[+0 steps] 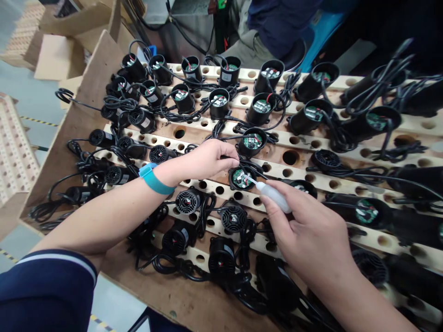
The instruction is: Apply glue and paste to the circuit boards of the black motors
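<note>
Tilted whitish squeeze bottle (276,196), thin nozzle (250,179) over green circuit board (238,177) inside open black housing (231,185)

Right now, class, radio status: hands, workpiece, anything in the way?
Right hand gripping translucent white squeeze bottle, nozzle over green circuit board in black cylindrical housing. Left hand beside housing, grip unclear. Black cables close behind.

Soft light, stretched and blurry edges
</note>
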`<action>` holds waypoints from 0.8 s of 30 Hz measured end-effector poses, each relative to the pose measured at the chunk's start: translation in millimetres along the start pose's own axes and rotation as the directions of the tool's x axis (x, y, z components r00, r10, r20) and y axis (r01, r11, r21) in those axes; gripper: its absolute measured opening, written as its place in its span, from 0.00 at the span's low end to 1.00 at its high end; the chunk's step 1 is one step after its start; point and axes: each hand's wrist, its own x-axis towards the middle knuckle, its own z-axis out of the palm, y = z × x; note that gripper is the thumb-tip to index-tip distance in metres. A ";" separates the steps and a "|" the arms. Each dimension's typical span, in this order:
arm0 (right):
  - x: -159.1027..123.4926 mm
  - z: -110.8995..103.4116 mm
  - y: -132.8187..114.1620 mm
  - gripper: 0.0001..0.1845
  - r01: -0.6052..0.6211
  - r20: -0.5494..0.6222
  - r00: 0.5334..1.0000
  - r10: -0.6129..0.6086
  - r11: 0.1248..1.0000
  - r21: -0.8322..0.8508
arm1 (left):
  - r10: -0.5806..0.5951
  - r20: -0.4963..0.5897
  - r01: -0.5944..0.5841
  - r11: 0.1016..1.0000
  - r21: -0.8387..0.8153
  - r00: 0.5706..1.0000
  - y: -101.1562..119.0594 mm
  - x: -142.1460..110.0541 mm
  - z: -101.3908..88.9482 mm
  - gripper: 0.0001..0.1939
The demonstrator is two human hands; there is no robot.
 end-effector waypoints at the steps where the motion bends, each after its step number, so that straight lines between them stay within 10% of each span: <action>1: 0.0 0.2 -0.2 0.16 -0.001 0.000 1.000 0.001 1.000 -0.002 | 0.003 -0.002 -0.003 1.000 0.002 1.000 -0.2 0.0 0.0 0.09; 24: -0.6 1.3 -4.3 0.15 -0.003 -0.003 1.000 0.003 1.000 -0.003 | 0.021 -0.019 -0.020 0.999 0.025 1.000 -0.8 -0.1 0.9 0.08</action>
